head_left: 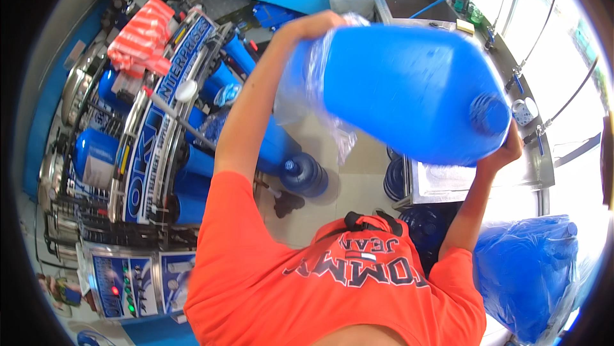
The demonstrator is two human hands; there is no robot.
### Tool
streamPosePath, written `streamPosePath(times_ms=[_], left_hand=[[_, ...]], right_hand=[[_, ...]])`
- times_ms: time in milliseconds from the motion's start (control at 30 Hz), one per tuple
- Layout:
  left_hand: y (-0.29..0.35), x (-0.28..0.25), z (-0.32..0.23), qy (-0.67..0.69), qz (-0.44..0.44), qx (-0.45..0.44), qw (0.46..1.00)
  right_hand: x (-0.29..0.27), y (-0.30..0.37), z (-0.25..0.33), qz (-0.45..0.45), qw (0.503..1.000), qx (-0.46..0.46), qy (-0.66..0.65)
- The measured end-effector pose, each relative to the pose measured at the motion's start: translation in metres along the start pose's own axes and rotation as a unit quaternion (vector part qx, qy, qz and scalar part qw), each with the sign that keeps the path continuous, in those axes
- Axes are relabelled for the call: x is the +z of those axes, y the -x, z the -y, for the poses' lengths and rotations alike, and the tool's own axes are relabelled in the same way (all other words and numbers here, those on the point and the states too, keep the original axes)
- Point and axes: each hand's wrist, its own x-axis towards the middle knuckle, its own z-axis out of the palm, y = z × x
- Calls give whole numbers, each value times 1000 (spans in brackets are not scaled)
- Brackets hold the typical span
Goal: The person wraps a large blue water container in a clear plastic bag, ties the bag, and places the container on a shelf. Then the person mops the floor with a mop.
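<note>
A large blue water container (pixel 396 84) is held up in front of me, tilted on its side with its round blue cap (pixel 491 114) toward the right. Clear plastic wrap (pixel 310 80) covers its left end, and a loose piece hangs below. My left hand (pixel 323 23) is closed on the plastic at the upper left end of the container; its fingertips are partly hidden. At the lower right corner, beside the cap, my right hand (pixel 508 148) grips the container, with most of its fingers behind it.
On the left stands a filter rack with blue cylinders (pixel 195 183) and a control panel (pixel 128 285). A round blue bottle (pixel 304 174) is on the floor. To the right are a steel counter (pixel 448 183), a sink (pixel 409 0) and a plastic-wrapped blue container (pixel 527 275).
</note>
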Motion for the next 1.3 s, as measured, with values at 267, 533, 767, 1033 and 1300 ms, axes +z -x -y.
streamPosePath(times_ms=[267, 533, 767, 1033, 1300], left_hand=[[18, 31, -87, -366, -241, -60, 897], [201, 219, 48, 57, -585, -157, 794], [145, 175, 122, 656, -435, -80, 612], [164, 156, 128, 641, -406, -108, 643], [210, 87, 144, 662, -391, 72, 635]], right_hand=[[24, 31, 14, 70, 994, 83, -13], [29, 13, -4, -80, 981, 160, -72], [34, 19, -19, -108, 970, 189, -107], [18, 92, -70, -103, 944, 253, -186], [6, 149, -101, -33, 980, 164, -111]])
